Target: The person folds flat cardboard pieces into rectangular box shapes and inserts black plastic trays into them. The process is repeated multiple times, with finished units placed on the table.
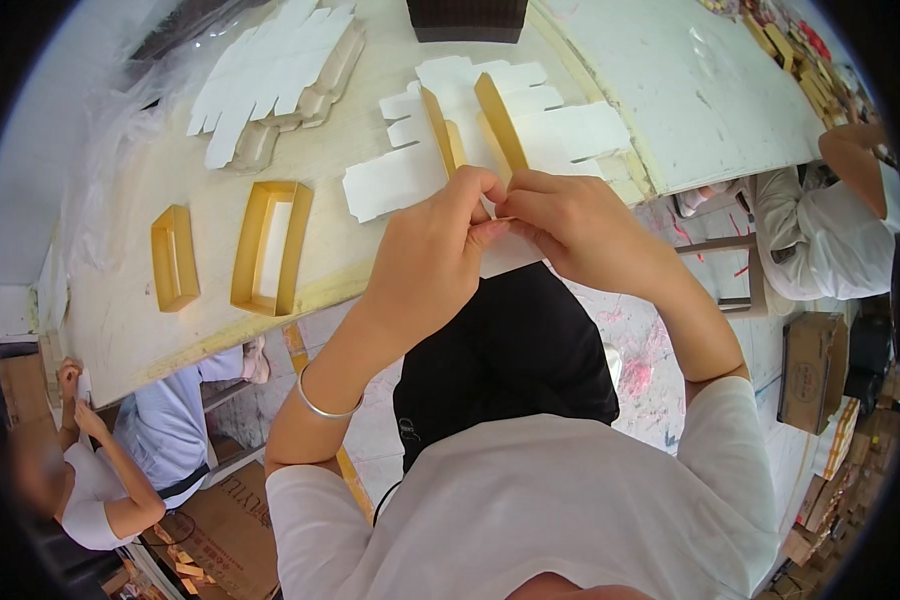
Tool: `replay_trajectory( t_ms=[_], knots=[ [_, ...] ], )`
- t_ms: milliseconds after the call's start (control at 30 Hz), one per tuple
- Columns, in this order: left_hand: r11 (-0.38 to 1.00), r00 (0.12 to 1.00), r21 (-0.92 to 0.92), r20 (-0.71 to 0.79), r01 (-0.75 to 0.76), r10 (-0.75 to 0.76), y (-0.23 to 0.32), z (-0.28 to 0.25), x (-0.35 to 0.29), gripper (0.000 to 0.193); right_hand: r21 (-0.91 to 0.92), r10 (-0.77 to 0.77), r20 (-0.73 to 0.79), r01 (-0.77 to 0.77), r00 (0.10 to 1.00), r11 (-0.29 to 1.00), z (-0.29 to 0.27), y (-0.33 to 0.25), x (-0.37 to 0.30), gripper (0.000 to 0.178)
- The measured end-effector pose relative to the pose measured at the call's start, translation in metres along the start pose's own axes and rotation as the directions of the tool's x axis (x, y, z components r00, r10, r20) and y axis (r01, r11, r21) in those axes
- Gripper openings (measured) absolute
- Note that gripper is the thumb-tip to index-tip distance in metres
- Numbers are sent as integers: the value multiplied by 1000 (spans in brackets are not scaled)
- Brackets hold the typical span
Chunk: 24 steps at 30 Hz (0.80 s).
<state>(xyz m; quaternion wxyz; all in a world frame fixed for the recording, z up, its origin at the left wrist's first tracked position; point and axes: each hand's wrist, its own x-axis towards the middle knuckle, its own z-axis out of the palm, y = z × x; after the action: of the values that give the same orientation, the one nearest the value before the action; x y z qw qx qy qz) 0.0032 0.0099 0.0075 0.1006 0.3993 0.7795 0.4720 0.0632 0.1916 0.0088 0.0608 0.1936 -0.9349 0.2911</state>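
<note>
A partly folded gold-and-white cardboard box (502,125) lies at the table's front edge, its two long gold walls standing up. My left hand (430,250) pinches the near end of this box between thumb and fingers. From the other side, my right hand (590,230) pinches the same end, the fingertips of both hands almost touching. The exact fold between them is hidden by my fingers. Under and behind the box lie flat white die-cut card blanks (570,130) with tabs.
Left on the table stand a small gold frame-shaped box (174,260) and a larger one (295,250). Behind them is a stack of white blanks (270,75). A dark box (467,20) sits at the far edge. Co-workers sit left and right; cartons (813,370) stand on the floor.
</note>
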Motion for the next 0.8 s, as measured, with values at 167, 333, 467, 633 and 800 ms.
replay_trajectory(
  t_ms=[167,333,467,633,800],
  knots=[
    [999,993,24,114,30,-32,2,-17,2,14,43,-94,-135,101,986,994,-22,11,1,26],
    [842,974,495,39,-214,225,10,-18,-5,19,-147,-260,-259,228,930,962,-7,7,4,17],
    [870,965,420,155,-259,213,-5,-42,-1,19,-22,-255,-279,259,926,966,-30,-7,-7,35],
    [747,915,528,253,-403,315,-21,-62,19,20,90,-142,-106,151,984,984,-35,21,-4,24],
    [694,944,652,116,-306,308,14,-35,4,29,83,86,-88,-78,992,993,-19,15,-7,22]
  ],
)
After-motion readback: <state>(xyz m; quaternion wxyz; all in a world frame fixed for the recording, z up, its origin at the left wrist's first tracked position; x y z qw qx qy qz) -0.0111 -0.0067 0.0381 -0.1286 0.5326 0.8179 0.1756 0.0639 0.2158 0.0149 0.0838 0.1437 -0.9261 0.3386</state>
